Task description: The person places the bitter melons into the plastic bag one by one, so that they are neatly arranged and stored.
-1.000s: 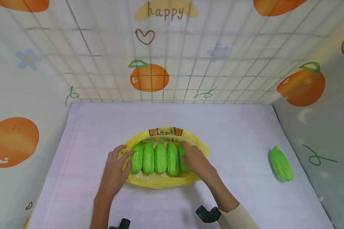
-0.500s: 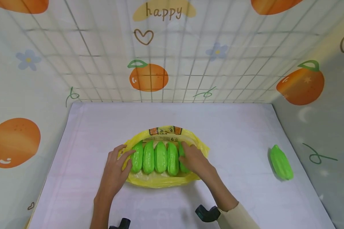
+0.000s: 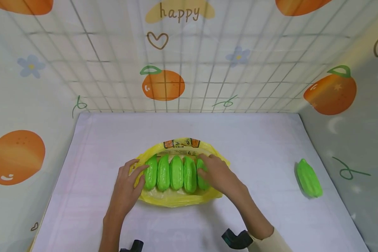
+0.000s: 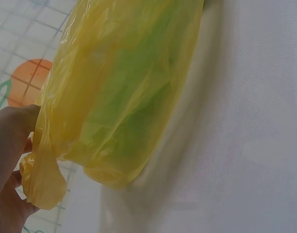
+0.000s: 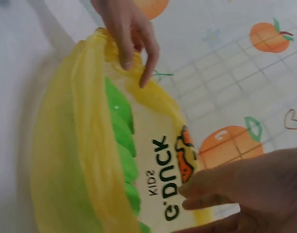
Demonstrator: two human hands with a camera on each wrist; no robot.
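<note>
A yellow plastic bag [image 3: 182,201] lies spread open at the middle of the table. Several bright green, shiny, long ridged fruit-like pieces [image 3: 176,173] stand in a row inside it. My left hand [image 3: 126,187] holds the bag's left end, with gathered plastic between thumb and fingers in the left wrist view. At the bag's right end, my right hand [image 3: 218,175] hovers with fairly straight fingers over the rightmost green piece [image 3: 202,176], partly covering it. Whether the fingertips touch that piece is hard to tell. In the right wrist view the right fingers [image 5: 206,187] lie near the bag's printed wall.
Another green fruit-like piece [image 3: 309,179] lies alone on the white tabletop [image 3: 255,147] at the right. Fabric walls with printed oranges [image 3: 163,85] enclose the back and both sides. Black wrist devices [image 3: 237,239] show at the lower edge.
My right hand has lifted and shifted slightly right, its fingers loosening from the rightmost green piece, which now shows more. My left hand and the bag have stayed in place.
</note>
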